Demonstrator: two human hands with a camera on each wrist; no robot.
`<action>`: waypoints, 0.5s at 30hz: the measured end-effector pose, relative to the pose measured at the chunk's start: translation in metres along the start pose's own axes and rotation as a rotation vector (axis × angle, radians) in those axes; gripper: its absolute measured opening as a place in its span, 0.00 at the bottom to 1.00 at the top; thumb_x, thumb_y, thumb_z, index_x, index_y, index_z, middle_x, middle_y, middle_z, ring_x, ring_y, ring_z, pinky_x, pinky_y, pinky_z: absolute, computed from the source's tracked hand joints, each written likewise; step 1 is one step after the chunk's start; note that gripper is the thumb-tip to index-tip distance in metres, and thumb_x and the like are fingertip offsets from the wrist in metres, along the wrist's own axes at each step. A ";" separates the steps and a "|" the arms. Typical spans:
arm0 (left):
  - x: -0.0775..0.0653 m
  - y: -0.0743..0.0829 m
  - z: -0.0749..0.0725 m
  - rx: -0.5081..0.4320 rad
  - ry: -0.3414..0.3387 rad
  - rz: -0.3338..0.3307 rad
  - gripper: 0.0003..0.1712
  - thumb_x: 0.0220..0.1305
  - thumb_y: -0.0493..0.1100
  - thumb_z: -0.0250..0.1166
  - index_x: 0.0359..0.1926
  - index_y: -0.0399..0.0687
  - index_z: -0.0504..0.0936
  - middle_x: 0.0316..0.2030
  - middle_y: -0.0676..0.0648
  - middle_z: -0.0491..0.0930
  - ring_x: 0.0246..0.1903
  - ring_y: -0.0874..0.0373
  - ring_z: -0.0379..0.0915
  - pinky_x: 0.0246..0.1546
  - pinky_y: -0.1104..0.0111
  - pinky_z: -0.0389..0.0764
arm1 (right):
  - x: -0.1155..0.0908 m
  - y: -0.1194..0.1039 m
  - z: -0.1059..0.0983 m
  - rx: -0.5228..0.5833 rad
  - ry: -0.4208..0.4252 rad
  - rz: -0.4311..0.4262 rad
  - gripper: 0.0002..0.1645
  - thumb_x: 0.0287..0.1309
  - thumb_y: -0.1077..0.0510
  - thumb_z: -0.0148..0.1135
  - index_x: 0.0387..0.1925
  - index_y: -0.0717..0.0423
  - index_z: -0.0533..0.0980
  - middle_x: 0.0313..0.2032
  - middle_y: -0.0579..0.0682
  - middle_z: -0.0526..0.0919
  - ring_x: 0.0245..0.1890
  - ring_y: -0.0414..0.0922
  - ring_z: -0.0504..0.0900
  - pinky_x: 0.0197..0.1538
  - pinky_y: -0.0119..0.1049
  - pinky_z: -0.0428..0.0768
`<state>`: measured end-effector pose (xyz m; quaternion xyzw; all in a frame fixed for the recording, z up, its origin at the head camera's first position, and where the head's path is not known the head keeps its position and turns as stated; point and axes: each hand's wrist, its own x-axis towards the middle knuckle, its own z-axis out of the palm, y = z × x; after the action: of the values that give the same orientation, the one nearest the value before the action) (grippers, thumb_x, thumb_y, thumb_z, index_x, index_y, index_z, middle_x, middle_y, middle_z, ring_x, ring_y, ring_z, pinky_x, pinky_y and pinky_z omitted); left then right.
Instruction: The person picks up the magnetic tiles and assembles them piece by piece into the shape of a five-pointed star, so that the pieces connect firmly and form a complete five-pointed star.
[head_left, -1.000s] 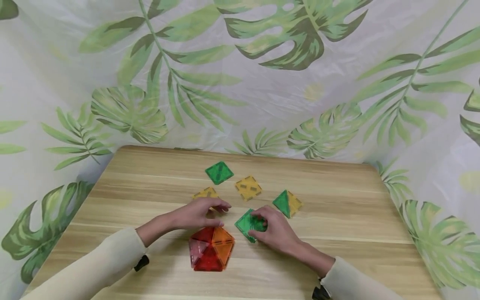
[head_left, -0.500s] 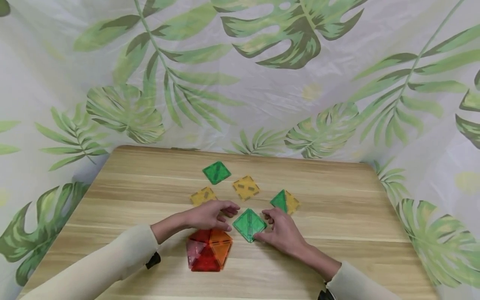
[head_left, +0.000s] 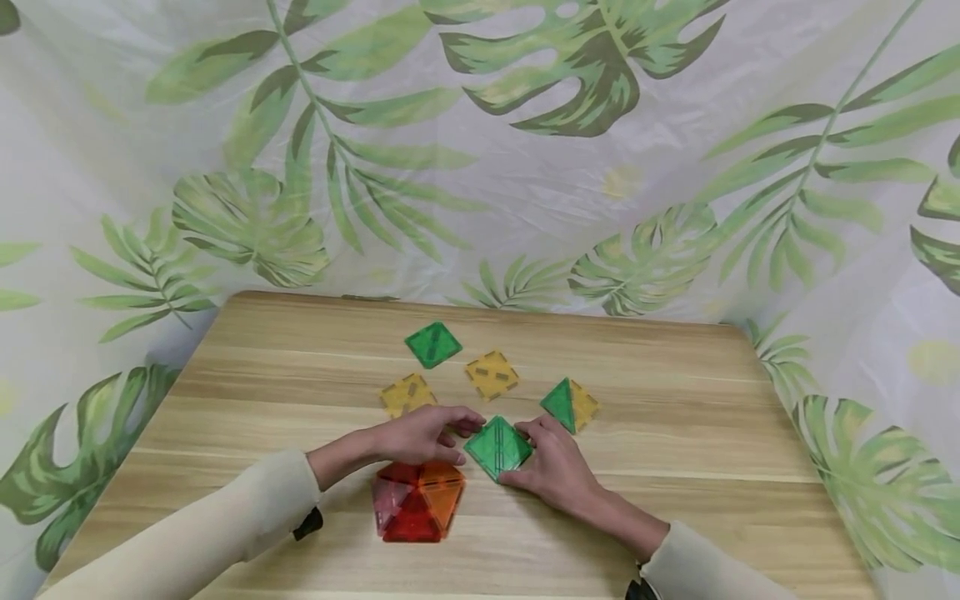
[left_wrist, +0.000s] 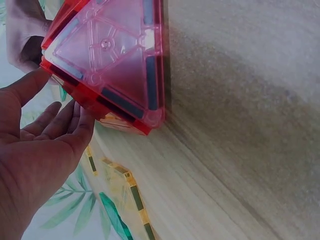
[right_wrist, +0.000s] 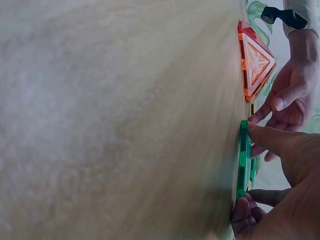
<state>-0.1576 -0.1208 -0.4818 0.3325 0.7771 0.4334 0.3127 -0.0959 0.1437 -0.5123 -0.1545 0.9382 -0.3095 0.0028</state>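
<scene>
In the head view, two green triangular magnetic tiles [head_left: 498, 450] lie flat side by side in a diamond on the table. My right hand [head_left: 558, 467] holds the diamond's right side, thumb at the near corner and fingers at the far right edge. My left hand [head_left: 423, 435] hovers by its left corner with loosely bent fingers; whether they touch it I cannot tell. Just in front of that hand stands a low five-sided pyramid [head_left: 414, 504] of red, orange and pink tiles. Its pink face [left_wrist: 112, 55] fills the top of the left wrist view.
Behind the hands lie a green diamond [head_left: 433, 345], a yellow square tile [head_left: 492, 375] and another yellow tile [head_left: 407, 393] partly covered by the left hand. A green and yellow piece [head_left: 570, 405] lies at the right. The wooden table [head_left: 675, 383] meets a leaf-print cloth at the back.
The right hand first drew back from the green tiles, uncovering them, then closed in on their right side. The left hand moved right, towards their left corner. The pyramid stays where it was.
</scene>
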 end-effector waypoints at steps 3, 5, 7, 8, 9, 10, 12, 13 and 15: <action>0.001 0.000 0.000 -0.012 -0.004 0.006 0.32 0.71 0.33 0.69 0.72 0.33 0.72 0.67 0.36 0.77 0.66 0.40 0.75 0.63 0.51 0.80 | 0.000 -0.001 0.000 0.006 0.020 0.000 0.47 0.37 0.47 0.92 0.58 0.64 0.82 0.45 0.49 0.82 0.42 0.41 0.78 0.47 0.38 0.81; 0.002 -0.001 0.000 -0.029 -0.008 0.007 0.32 0.71 0.33 0.69 0.72 0.33 0.72 0.67 0.36 0.77 0.66 0.40 0.74 0.64 0.50 0.80 | -0.001 -0.002 0.000 0.020 0.030 -0.002 0.48 0.36 0.48 0.92 0.59 0.63 0.82 0.46 0.49 0.83 0.44 0.42 0.79 0.49 0.40 0.82; 0.002 -0.002 0.000 -0.054 -0.011 0.008 0.32 0.71 0.32 0.69 0.73 0.34 0.71 0.68 0.36 0.76 0.67 0.39 0.74 0.65 0.50 0.79 | -0.002 -0.002 0.000 0.032 0.041 -0.005 0.48 0.35 0.49 0.93 0.60 0.61 0.82 0.46 0.49 0.83 0.45 0.42 0.80 0.50 0.41 0.83; 0.003 -0.002 0.001 -0.067 -0.013 0.008 0.32 0.71 0.32 0.69 0.73 0.34 0.71 0.68 0.36 0.76 0.68 0.39 0.73 0.66 0.49 0.78 | -0.002 -0.003 0.001 0.038 0.046 -0.008 0.48 0.35 0.49 0.93 0.60 0.60 0.82 0.46 0.49 0.83 0.45 0.43 0.80 0.50 0.41 0.83; 0.003 -0.002 0.001 -0.080 -0.013 0.007 0.32 0.71 0.32 0.69 0.73 0.34 0.71 0.69 0.36 0.75 0.68 0.39 0.72 0.66 0.49 0.78 | -0.002 -0.003 0.001 0.045 0.051 -0.011 0.48 0.34 0.50 0.93 0.60 0.60 0.82 0.47 0.49 0.82 0.45 0.43 0.80 0.50 0.42 0.83; 0.003 -0.002 0.001 -0.094 -0.014 0.006 0.32 0.71 0.31 0.69 0.73 0.34 0.71 0.69 0.36 0.75 0.69 0.39 0.72 0.67 0.49 0.77 | -0.002 -0.003 0.001 0.046 0.058 -0.017 0.48 0.34 0.50 0.93 0.59 0.59 0.82 0.47 0.49 0.82 0.45 0.43 0.80 0.50 0.41 0.83; 0.004 -0.002 0.002 -0.124 -0.011 0.003 0.31 0.70 0.30 0.69 0.72 0.33 0.72 0.69 0.35 0.74 0.70 0.38 0.71 0.67 0.48 0.76 | -0.002 -0.003 0.001 0.054 0.067 -0.027 0.47 0.33 0.51 0.93 0.59 0.59 0.82 0.47 0.50 0.81 0.46 0.43 0.80 0.51 0.41 0.83; 0.004 -0.002 0.003 -0.137 -0.010 0.002 0.31 0.70 0.30 0.68 0.72 0.33 0.72 0.69 0.35 0.74 0.70 0.38 0.71 0.68 0.48 0.76 | -0.002 -0.003 0.001 0.059 0.070 -0.032 0.47 0.33 0.52 0.93 0.59 0.59 0.82 0.48 0.50 0.81 0.46 0.43 0.80 0.50 0.40 0.83; 0.006 -0.003 0.003 -0.162 -0.007 -0.003 0.30 0.70 0.29 0.68 0.71 0.33 0.73 0.69 0.34 0.74 0.70 0.37 0.70 0.68 0.48 0.76 | -0.002 -0.003 0.001 0.083 0.065 -0.038 0.45 0.34 0.53 0.93 0.58 0.59 0.82 0.48 0.50 0.80 0.46 0.43 0.79 0.50 0.38 0.82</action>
<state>-0.1589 -0.1161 -0.4868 0.3064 0.7388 0.4931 0.3422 -0.0928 0.1419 -0.5119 -0.1618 0.9211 -0.3530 -0.0272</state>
